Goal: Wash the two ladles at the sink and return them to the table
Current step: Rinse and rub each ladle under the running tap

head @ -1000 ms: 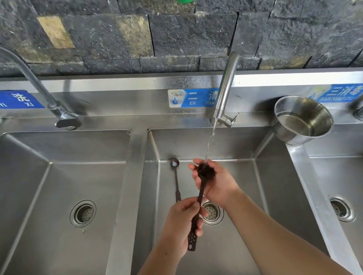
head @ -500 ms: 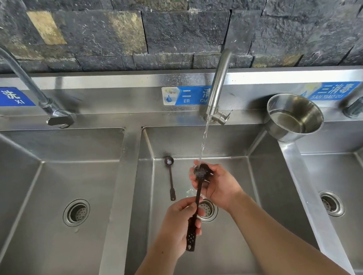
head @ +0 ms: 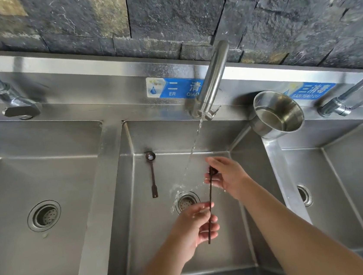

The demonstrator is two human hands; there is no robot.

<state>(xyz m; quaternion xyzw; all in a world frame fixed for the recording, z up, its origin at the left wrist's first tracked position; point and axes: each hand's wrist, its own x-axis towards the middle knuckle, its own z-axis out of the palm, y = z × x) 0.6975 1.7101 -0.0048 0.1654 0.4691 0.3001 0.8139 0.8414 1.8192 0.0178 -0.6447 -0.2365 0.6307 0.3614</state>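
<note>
Over the middle basin [head: 234, 255] I hold a thin dark ladle [head: 210, 198] with both hands. My left hand [head: 196, 227] grips its handle near the lower end. My right hand [head: 228, 176] is closed around its bowl end, which is mostly hidden by the fingers. Water from the middle faucet [head: 213, 84] falls just left of my right hand and splashes near the drain [head: 186, 201]. A second dark ladle [head: 152, 176] lies flat on the basin floor to the left, bowl toward the back wall.
A steel pot [head: 277, 114] holding water sits on the ledge between the middle and right basins. The left basin [head: 20, 257] and right basin [head: 353, 208] each have a drain. Faucets stand at the left [head: 14, 104] and right [head: 339, 105]. A stone wall rises behind.
The ladle's bowl has moved right, out of the water stream, which now falls past it to the basin floor. The ladle has turned edge-on, and the camera has tilted down.
</note>
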